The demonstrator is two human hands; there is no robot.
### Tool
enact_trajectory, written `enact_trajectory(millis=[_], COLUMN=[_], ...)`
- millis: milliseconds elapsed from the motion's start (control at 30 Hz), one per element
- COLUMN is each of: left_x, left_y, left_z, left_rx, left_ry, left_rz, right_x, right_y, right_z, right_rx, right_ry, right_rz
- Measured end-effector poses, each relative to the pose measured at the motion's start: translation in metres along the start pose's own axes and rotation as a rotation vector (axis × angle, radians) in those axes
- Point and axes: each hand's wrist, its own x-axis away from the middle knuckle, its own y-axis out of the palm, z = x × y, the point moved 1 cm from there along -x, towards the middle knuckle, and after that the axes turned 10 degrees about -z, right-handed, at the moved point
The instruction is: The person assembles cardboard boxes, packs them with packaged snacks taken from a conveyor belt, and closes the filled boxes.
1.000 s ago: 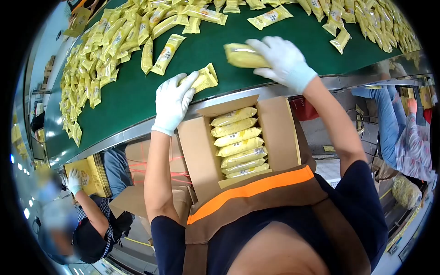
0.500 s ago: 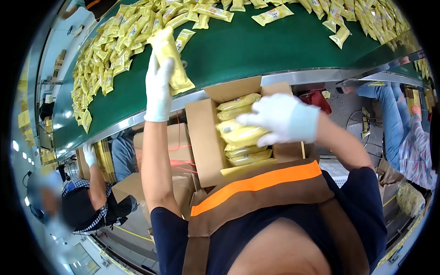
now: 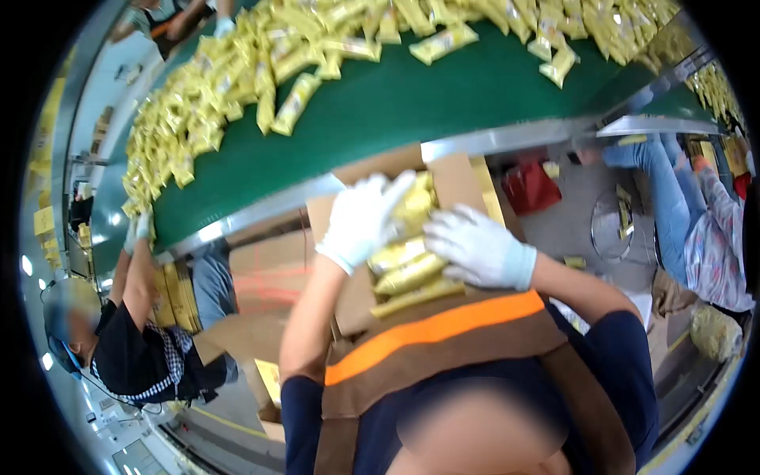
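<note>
An open cardboard box (image 3: 455,190) stands against the belt's near edge, with several yellow packets (image 3: 408,273) lying in it. My left hand (image 3: 364,222), in a white glove, reaches over the box's left side with its fingers on or just above a packet (image 3: 418,202). On the right, my gloved right hand (image 3: 479,245) lies over the packets with its fingers spread, and no packet shows in its grasp. Motion blur hides whether the left fingers grip the packet.
A green belt (image 3: 380,103) beyond the box carries heaps of yellow packets (image 3: 198,103). Closed cartons (image 3: 269,269) stand left of the box. Co-workers are at the far left, upper left and right. A red bag (image 3: 530,188) lies on the right.
My left hand has come down from above the belt to the box, where the packet it carried is no longer raised. My right hand has flattened over the packets.
</note>
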Motion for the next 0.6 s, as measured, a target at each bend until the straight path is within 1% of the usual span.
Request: enact_trajectory(millis=[33, 67, 100, 133, 167, 200, 267, 333, 367, 433, 467, 500, 533, 600], left_x=[0.002, 0.002, 0.002, 0.003, 0.004, 0.003, 0.006, 0.004, 0.009, 0.024, 0.034, 0.038, 0.045, 0.067], left_y=[0.023, 0.039, 0.038, 0.046, 0.046, 0.043, 0.033, 0.034, 0.028, 0.024, 0.025, 0.033, 0.041, 0.032], left_z=[-0.002, -0.003, 0.001, 0.000, 0.004, 0.006, 0.004, 0.000, 0.001, -0.008, -0.015, -0.034, -0.054, -0.078], left_rx=[-0.030, -0.079, -0.109, -0.118, -0.145, -0.137, -0.065, 0.065, 0.133, 0.543, 0.757, 0.867, 0.981, 1.502], left_ry=[0.000, 0.005, -0.029, -0.032, -0.034, -0.055, 0.003, 0.030, 0.042, -0.047, -0.089, -0.143, -0.204, -0.286], left_rz=[0.009, 0.035, -0.036, -0.020, 0.011, -0.024, 0.001, 0.028, 0.174, 0.460, 0.592, 0.689, 0.779, 0.814], right_x=[0.003, 0.004, 0.003, -0.002, -0.010, -0.015, -0.028, -0.049, -0.053, -0.058, -0.061, -0.062, -0.062, -0.058], right_y=[0.000, -0.008, -0.012, -0.022, -0.040, -0.050, -0.044, -0.042, -0.040, -0.020, -0.023, -0.027, -0.055, -0.094], right_z=[0.002, 0.008, 0.018, 0.028, 0.035, 0.039, 0.050, 0.053, 0.057, 0.067, 0.060, 0.052, 0.019, -0.012], right_rx=[0.059, 0.027, 0.000, -0.038, 0.143, 0.415, 0.503, 0.462, 0.475, 0.364, 0.302, 0.313, 0.355, 0.413], right_ry=[-0.029, -0.058, -0.076, -0.060, -0.102, -0.154, -0.363, -0.410, -0.479, -0.490, -0.492, -0.536, -0.487, -0.466], right_rz=[-0.035, -0.079, -0.058, -0.110, -0.231, -0.328, -0.267, -0.439, -0.350, -0.270, -0.232, -0.177, -0.205, -0.205])
